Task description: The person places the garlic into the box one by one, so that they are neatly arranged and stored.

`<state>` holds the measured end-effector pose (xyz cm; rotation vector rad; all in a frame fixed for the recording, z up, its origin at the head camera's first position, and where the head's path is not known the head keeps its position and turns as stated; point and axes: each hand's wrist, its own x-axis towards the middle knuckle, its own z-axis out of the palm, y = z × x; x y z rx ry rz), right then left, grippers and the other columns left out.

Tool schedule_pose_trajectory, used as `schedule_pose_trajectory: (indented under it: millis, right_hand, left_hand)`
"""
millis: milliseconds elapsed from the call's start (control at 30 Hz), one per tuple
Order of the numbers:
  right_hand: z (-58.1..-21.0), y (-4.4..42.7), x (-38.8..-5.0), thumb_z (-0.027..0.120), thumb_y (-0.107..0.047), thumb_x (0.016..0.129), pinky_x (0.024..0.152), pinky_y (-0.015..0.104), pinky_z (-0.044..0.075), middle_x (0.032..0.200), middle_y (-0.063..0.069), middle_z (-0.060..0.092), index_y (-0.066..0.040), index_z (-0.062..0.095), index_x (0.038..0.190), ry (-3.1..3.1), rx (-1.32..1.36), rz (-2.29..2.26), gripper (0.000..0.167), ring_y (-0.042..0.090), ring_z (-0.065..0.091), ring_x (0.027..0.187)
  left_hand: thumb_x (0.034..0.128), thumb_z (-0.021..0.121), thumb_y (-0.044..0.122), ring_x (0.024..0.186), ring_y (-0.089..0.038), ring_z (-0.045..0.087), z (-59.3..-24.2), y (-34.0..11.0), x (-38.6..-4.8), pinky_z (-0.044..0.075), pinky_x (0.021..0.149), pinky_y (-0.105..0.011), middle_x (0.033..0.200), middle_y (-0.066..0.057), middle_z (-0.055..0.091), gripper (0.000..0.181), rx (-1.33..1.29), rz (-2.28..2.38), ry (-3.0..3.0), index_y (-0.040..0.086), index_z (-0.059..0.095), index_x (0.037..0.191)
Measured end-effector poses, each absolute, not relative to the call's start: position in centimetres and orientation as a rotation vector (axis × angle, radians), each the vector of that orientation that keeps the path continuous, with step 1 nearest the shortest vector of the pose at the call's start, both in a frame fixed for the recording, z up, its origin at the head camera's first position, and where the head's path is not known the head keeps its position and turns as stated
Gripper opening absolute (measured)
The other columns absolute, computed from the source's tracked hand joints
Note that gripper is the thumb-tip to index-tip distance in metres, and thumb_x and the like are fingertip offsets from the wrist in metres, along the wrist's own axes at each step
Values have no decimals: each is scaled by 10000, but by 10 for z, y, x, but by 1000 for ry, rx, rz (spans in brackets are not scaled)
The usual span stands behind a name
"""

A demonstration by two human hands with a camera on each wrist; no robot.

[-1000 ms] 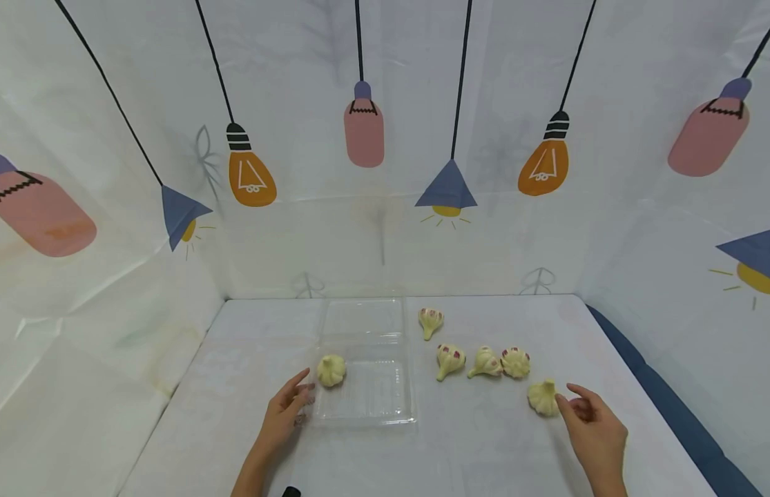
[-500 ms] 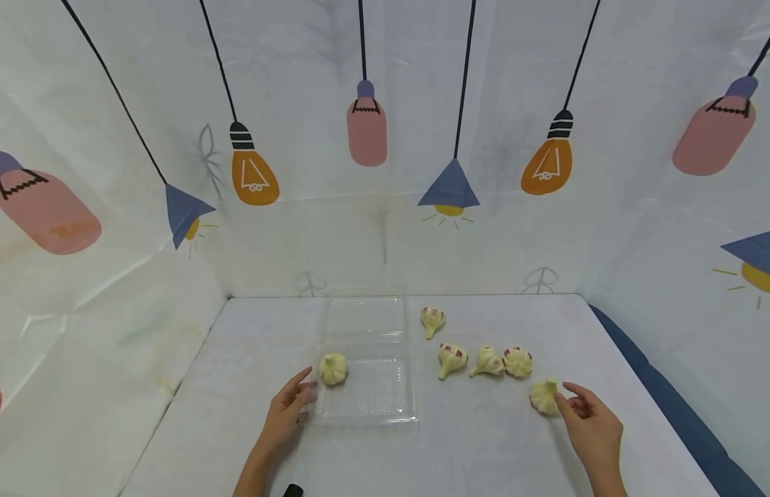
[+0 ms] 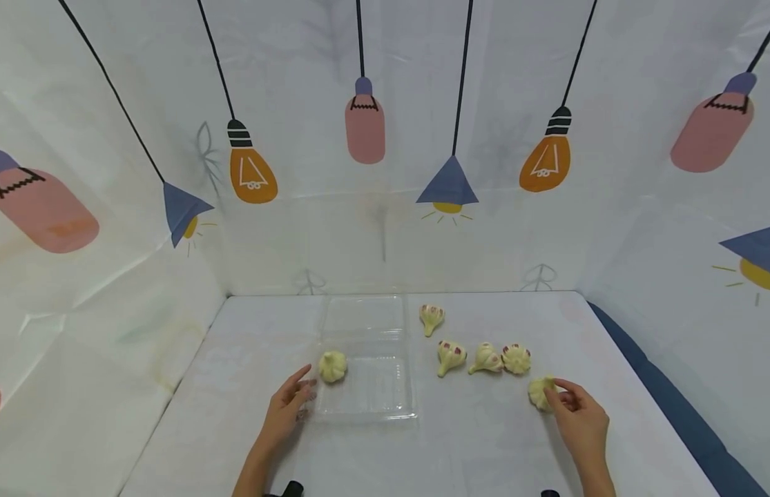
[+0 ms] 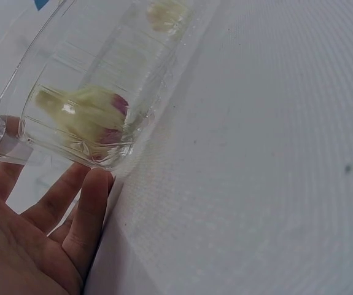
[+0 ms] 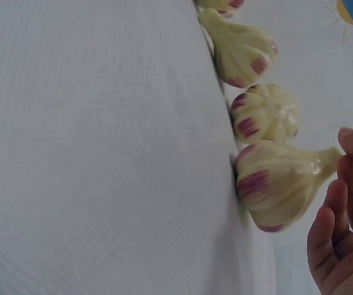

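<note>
My right hand (image 3: 580, 424) pinches the stem of a garlic bulb (image 5: 280, 184) between thumb and finger; the bulb sits upright on the table, its purple-marked base down. A clear plastic clamshell box (image 3: 366, 407) lies with its lid open toward the wall. Inside its left part stands one garlic bulb (image 3: 332, 366), also seen through the clear side in the left wrist view. My left hand (image 3: 285, 408) rests at the box's left edge, fingers relaxed and touching the plastic rim. Part of its thumb side is hidden in the left wrist view.
Several more garlic bulbs lie between box and right hand: one at the back (image 3: 431, 318), then a bulb (image 3: 451, 357), a bulb (image 3: 486, 359) and a bulb (image 3: 516, 359) in a row. A white table (image 3: 472, 449) meets a lamp-printed wall cloth (image 3: 385, 228).
My right hand has moved slightly left and its fingers have come together on the garlic bulb's stem. The left hand and the box stay in place.
</note>
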<state>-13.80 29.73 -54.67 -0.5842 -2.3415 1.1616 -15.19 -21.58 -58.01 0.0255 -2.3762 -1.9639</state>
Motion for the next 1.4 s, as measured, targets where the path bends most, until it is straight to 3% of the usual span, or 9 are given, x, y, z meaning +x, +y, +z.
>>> schedule_pose_trajectory:
  millis: [233, 467, 800, 1000, 1400]
  right_hand:
    - [-551, 298, -141, 768, -108, 839, 470, 168, 393, 744, 70, 643, -4, 690, 1027, -2315, -585, 1156, 229, 41, 491, 578]
    - [-554, 299, -143, 753, -138, 860, 474, 173, 395, 773, 92, 642, -24, 651, 1140, -2328, -606, 1143, 318, 56, 496, 581]
    - [-555, 297, -150, 757, -147, 859, 478, 185, 379, 750, 65, 610, -30, 683, 1151, -2342, -595, 1197, 323, 92, 472, 602]
    - [-553, 297, -153, 751, -166, 868, 467, 203, 385, 732, 61, 610, -17, 675, 1167, -2349, -573, 1196, 343, 88, 476, 579]
    - [-550, 293, -154, 770, -303, 851, 447, 259, 317, 650, 23, 536, -22, 708, 1045, -2377, -652, 1165, 347, 126, 420, 555]
  left_hand:
    - [1021, 527, 172, 977, -282, 621, -575, -213, -150, 525, 652, -309, 1231, -260, 592, 448, 27, -1990, -2373, 46, 451, 1444]
    - [1017, 510, 80, 988, -402, 600, -558, -211, -144, 529, 648, -323, 1216, -327, 569, 439, -6, -2021, -2365, -38, 425, 1431]
    - [1022, 529, 211, 950, -236, 620, -578, -213, -150, 522, 644, -313, 1227, -255, 597, 456, 7, -1936, -2389, 55, 452, 1444]
    - [1018, 536, 216, 938, -221, 622, -576, -212, -150, 523, 640, -312, 1213, -243, 608, 459, 10, -1914, -2383, 49, 456, 1438]
    - [1025, 513, 142, 975, -296, 611, -577, -215, -152, 523, 644, -320, 1243, -277, 578, 464, 32, -1991, -2398, 18, 411, 1460]
